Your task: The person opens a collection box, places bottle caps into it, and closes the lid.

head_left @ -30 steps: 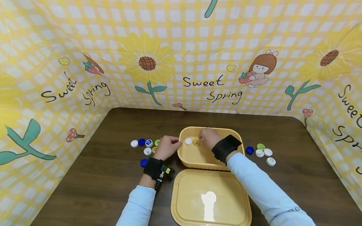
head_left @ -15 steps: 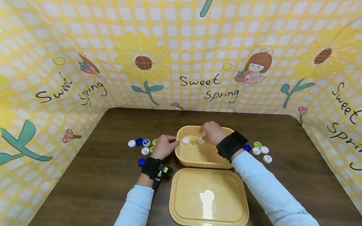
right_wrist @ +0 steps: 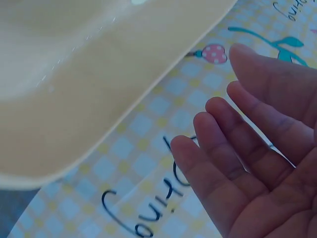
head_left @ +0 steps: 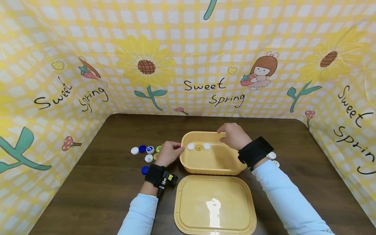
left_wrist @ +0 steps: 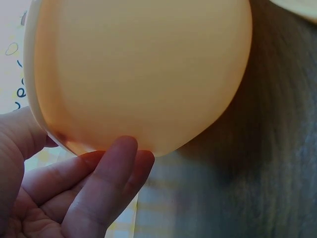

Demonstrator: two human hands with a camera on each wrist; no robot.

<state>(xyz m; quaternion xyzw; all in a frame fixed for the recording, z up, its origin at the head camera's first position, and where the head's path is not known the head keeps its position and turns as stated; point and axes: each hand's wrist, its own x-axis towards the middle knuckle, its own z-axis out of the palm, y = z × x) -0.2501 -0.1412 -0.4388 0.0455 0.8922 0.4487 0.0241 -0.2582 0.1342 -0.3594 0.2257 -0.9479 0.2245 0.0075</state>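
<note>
In the head view a pale orange plastic box (head_left: 199, 171) stands open on the table. Along the back of its floor lie a white bottle cap (head_left: 191, 146), a yellow cap (head_left: 198, 147) and another white cap (head_left: 207, 146) in a row. My left hand (head_left: 168, 154) grips the box's left end; in the left wrist view its thumb is at the rim and the fingertips (left_wrist: 123, 145) touch the outer wall. Over the box's back right part, my right hand (head_left: 235, 136) holds nothing, and its fingers (right_wrist: 237, 124) are spread apart in the right wrist view.
A matching lid (head_left: 192, 205) lies flat in front of the box. Several caps, among them a blue cap (head_left: 145, 169), lie left of the box. More white caps (head_left: 271, 155) show on the right, partly behind the right wrist strap (head_left: 256, 152). A checked cloth (head_left: 164, 29) surrounds the table.
My right hand has let go of the second white cap beside the yellow one, then lifted and moved right. The left hand keeps its grip on the box. The head view has shifted slightly.
</note>
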